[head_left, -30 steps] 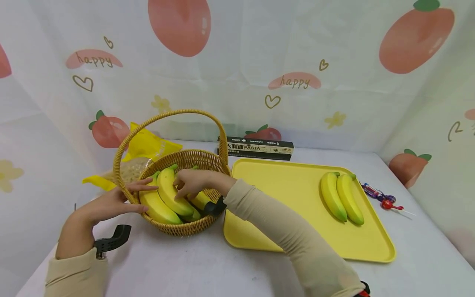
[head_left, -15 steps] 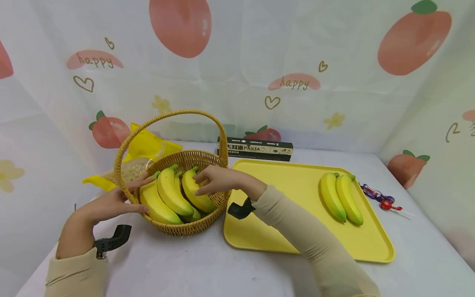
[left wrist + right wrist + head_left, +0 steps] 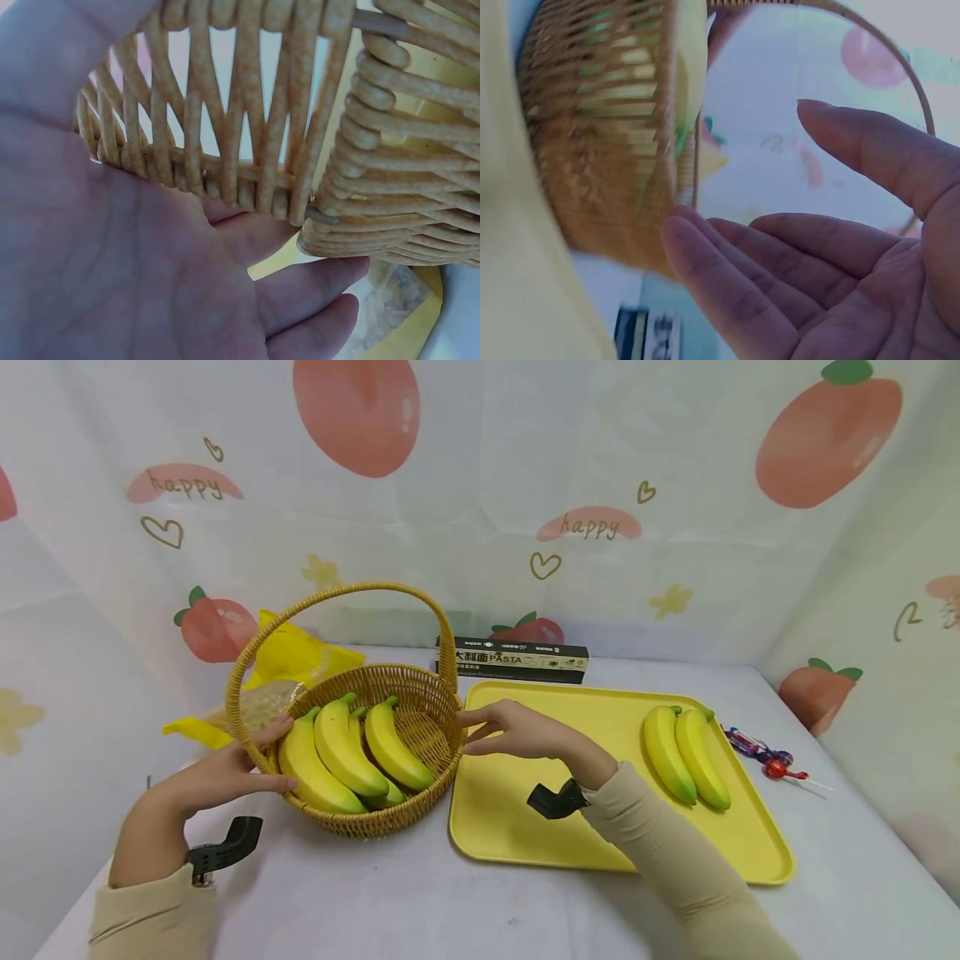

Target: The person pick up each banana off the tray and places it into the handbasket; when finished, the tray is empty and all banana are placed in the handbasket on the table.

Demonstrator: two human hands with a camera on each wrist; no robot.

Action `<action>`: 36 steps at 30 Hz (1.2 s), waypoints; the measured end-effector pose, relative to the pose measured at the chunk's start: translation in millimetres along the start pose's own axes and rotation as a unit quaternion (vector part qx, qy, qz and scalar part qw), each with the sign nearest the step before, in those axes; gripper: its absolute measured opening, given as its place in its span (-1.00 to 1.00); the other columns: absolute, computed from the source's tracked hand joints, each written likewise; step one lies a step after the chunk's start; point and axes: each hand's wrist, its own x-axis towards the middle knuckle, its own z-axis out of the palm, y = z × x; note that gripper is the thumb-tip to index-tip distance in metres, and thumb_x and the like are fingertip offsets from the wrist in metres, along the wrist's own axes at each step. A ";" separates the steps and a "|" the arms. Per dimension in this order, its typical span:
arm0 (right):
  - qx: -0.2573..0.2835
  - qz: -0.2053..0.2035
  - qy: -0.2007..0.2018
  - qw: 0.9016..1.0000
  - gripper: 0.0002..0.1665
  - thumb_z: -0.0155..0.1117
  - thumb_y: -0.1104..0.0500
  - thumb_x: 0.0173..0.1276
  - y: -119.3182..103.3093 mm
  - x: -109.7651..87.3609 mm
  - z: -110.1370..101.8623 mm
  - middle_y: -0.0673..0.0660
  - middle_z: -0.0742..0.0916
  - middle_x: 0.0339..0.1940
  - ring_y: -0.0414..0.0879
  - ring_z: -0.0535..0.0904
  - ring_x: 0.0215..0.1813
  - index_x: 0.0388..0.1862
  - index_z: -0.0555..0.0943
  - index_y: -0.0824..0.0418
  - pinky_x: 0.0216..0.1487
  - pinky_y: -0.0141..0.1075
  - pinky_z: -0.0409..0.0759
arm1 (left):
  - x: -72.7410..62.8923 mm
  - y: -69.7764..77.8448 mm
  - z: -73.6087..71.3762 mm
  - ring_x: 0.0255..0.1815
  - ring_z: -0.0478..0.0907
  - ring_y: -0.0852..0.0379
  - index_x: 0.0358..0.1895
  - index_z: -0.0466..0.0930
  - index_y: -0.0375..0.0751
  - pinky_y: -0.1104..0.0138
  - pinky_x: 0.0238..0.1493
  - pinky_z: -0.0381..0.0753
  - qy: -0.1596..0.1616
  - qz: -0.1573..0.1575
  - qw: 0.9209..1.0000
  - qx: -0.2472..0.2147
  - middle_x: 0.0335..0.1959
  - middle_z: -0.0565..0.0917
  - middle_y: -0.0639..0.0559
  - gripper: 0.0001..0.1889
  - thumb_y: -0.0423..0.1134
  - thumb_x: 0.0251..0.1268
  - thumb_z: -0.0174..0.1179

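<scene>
Reference landmark: the round golden wicker basket with a tall arched handle [image 3: 367,826]. I give all positions from it, as they read on my remote feed from the wearer's side.

Left hand [image 3: 217,781]: located at the basket's left rim. The fingers and thumb are hooked over the wicker, and the hand holds the basket there.

Right hand [image 3: 517,731]: located at the basket's right rim. The thumb stands wide of the gently bent fingers, whose tips lie at the wicker (I cannot tell from my station whether they touch it).

Basket contents: four curved yellow bananas with green stems [image 3: 343,747], stems pointing away from the wearer. One is partly hidden by its neighbour; the leftmost lies just beside the left hand.

Right of the basket: a rectangular yellow tray [image 3: 525,818], carrying two side-by-side yellow bananas [image 3: 667,756] well apart from the basket. Farther right lie purple-wrapped sweets [image 3: 757,747] and a red lollipop with a white stick [image 3: 775,769].

Behind the basket: to the right, a long black-and-cream box printed PASTA [image 3: 517,660]; to the left, a yellow-and-clear plastic bag [image 3: 300,652].
</scene>
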 end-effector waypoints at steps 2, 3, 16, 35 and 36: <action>0.015 0.009 0.011 1.000 -0.34 0.15 0.10 0.36 8.6 -9.0 -3.2 0.23 0.39 0.38 0.01 0.51 0.23 0.38 0.25 0.28 0.16 -0.21 0.50 | 0.3 -0.4 0.4 0.32 0.02 -0.52 0.48 -0.28 -0.16 -0.29 0.10 0.23 -0.002 0.000 1.000 -0.001 0.41 -0.11 -0.53 -0.01 -0.07 0.17 0.25; 0.021 0.014 0.016 1.000 -0.33 0.15 0.09 0.36 12.7 -13.5 -4.7 0.24 0.39 0.38 0.02 0.51 0.23 0.39 0.23 0.27 0.17 -0.19 0.49 | 0.4 -0.6 0.7 0.32 0.02 -0.53 0.48 -0.28 -0.16 -0.29 0.10 0.23 -0.002 -0.001 1.000 0.000 0.42 -0.11 -0.53 -0.01 -0.07 0.17 0.25; 0.050 0.047 0.071 0.995 -0.28 0.16 0.04 0.35 54.4 -67.9 -11.5 0.33 0.44 0.32 0.09 0.50 0.23 0.39 0.22 0.32 0.20 -0.07 0.45 | -1.7 -5.1 2.9 0.31 0.02 -0.55 0.49 -0.28 -0.10 -0.31 0.08 0.22 0.003 -0.003 1.000 0.010 0.42 -0.11 -0.51 -0.02 -0.06 0.18 0.24; 0.042 0.085 0.312 0.945 -0.37 0.10 0.13 0.40 102.3 -142.5 -13.8 0.38 0.40 0.33 0.25 0.35 0.31 0.35 0.26 0.38 0.11 -0.43 0.49 | -0.8 -4.7 -1.3 0.30 0.06 -0.54 0.49 -0.27 -0.09 -0.30 0.07 0.22 0.004 -0.005 1.000 0.021 0.42 -0.06 -0.51 -0.03 -0.04 0.18 0.23; 0.030 0.086 0.327 0.941 -0.38 0.10 0.14 0.40 105.1 -145.1 -13.8 0.38 0.40 0.33 0.25 0.34 0.31 0.35 0.26 0.39 0.11 -0.47 0.46 | -0.5 -4.6 -1.3 0.30 0.06 -0.54 0.49 -0.27 -0.10 -0.30 0.07 0.22 0.005 -0.004 1.000 0.021 0.42 -0.05 -0.50 -0.03 -0.04 0.18 0.23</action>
